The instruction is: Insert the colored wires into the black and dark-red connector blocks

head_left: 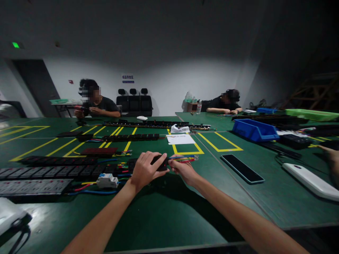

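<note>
Wires (190,159) were pinched by the right hand (184,170) and ran rightward, roughly in line with the block (164,164), clasped by the left hand (145,168).

The black block (160,162) lies roughly level under my left grip (147,165), its dark body showing on both sides of my fingers, though much of it is hidden. From its right end, the thin coloured wires (188,159), blue, red and yellow among them, run through my right grip (182,168) and stick out beyond it in a loose, slightly fanned bundle, with small metal ends at the tips.
</note>
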### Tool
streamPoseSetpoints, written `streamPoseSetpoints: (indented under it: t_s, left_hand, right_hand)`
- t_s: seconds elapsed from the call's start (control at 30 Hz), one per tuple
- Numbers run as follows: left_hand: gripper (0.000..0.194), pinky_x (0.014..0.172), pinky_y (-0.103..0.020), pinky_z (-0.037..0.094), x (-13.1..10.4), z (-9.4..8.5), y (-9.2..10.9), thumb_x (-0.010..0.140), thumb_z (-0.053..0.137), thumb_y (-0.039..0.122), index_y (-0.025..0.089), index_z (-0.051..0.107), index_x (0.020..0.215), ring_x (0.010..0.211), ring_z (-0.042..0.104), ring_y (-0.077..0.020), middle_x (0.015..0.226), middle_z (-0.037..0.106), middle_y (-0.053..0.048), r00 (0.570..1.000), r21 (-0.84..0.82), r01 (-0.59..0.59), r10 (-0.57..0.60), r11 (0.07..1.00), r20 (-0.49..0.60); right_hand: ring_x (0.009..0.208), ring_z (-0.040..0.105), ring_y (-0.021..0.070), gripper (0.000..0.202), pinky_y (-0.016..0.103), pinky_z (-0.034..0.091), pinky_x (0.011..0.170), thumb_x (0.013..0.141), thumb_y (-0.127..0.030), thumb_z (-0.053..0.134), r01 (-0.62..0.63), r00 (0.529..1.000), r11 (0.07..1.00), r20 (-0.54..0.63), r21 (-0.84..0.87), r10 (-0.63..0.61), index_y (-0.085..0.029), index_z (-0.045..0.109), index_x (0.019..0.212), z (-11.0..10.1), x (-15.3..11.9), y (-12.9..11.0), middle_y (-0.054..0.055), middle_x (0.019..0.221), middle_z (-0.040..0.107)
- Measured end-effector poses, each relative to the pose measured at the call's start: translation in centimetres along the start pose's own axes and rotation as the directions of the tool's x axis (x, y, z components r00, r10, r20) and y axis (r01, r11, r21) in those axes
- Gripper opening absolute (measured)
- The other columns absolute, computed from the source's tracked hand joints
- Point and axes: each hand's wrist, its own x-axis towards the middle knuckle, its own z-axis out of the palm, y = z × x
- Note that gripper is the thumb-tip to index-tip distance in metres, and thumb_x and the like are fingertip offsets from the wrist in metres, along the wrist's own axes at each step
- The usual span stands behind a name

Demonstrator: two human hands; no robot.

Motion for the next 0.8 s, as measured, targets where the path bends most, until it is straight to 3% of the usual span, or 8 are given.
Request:
streamPoseSetpoints:
  t_s: [0.37, 0.5, 0.8]
  left_hand:
    - [0.053, 0.082, -0.038, 0.047, -0.01, -0.24, -0.38, 0.092, 0.063, 0.05, 0.018, 0.06, 0.133, 0.097, 0.062, -0.0251, 0.11, 0.068, -0.013, 0.999, 0.006, 0.029, -0.029, 1.0, -0.016]
    - [0.053, 0.082, -0.038, 0.048, -0.09, -0.04, -0.41, 0.093, 0.062, 0.051, 0.019, 0.059, 0.135, 0.099, 0.062, -0.0255, 0.11, 0.068, -0.014, 1.0, -0.006, 0.021, -0.021, 1.0, 0.0]
    - [0.054, 0.081, -0.039, 0.047, -0.17, 0.04, -0.44, 0.092, 0.063, 0.051, 0.019, 0.06, 0.134, 0.099, 0.062, -0.0261, 0.11, 0.068, -0.014, 1.0, -0.012, 0.009, -0.009, 1.0, 0.014]
  right_hand:
    - [0.064, 0.057, 0.0148, 0.038, 0.024, 0.039, 0.05, 0.077, -0.056, 0.074, 0.043, 0.999, 0.987, 0.032, -0.158, -0.038, -0.018, 0.067, 0.077, -0.34, -0.2, -0.25, 0.002, 0.066, 0.061]
    - [0.061, 0.056, 0.0142, 0.033, 0.024, 0.039, 0.049, 0.076, -0.051, 0.074, 0.069, 0.997, 0.981, -0.008, -0.183, -0.072, -0.02, 0.067, 0.083, -0.29, -0.05, 0.02, -0.001, 0.064, 0.061]
    - [0.058, 0.055, 0.0132, 0.022, 0.023, 0.038, 0.049, 0.074, -0.041, 0.071, 0.086, 0.996, 0.975, 0.016, -0.203, -0.085, -0.022, 0.064, 0.08, 0.04, -0.37, -0.7, -0.003, 0.061, 0.058]
